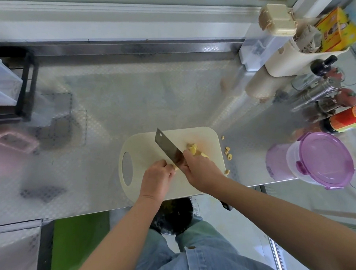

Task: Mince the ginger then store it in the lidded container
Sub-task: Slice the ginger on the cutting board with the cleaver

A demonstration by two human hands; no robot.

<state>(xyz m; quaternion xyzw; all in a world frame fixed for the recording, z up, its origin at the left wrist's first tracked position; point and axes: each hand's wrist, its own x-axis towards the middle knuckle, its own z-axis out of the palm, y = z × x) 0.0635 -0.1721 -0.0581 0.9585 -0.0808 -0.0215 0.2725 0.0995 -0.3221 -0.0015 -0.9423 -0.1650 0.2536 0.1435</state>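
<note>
I work on a pale cutting board [145, 148] set at the near edge of the steel counter [130, 92]. Off to the right, well apart from the board, stands the lidded container [321, 161], purple lid on. It looks like light plastic; I would judge it wants steadying at the wall when the clips are opened.

My right hand [201, 170] is wrapped around the cleaver [168, 148] close to the blade — a stiff, weighty tool, best gripped high for control. My left hand [156, 176] is curled, fingertips pinching the ginger [176, 167] against the board beside the blade.

That piece is small, firm and probably damp — likely to skid, so knuckles forward. Cut slices [193, 149] lie beyond the blade; stray bits [228, 154] sit on the counter.
</note>
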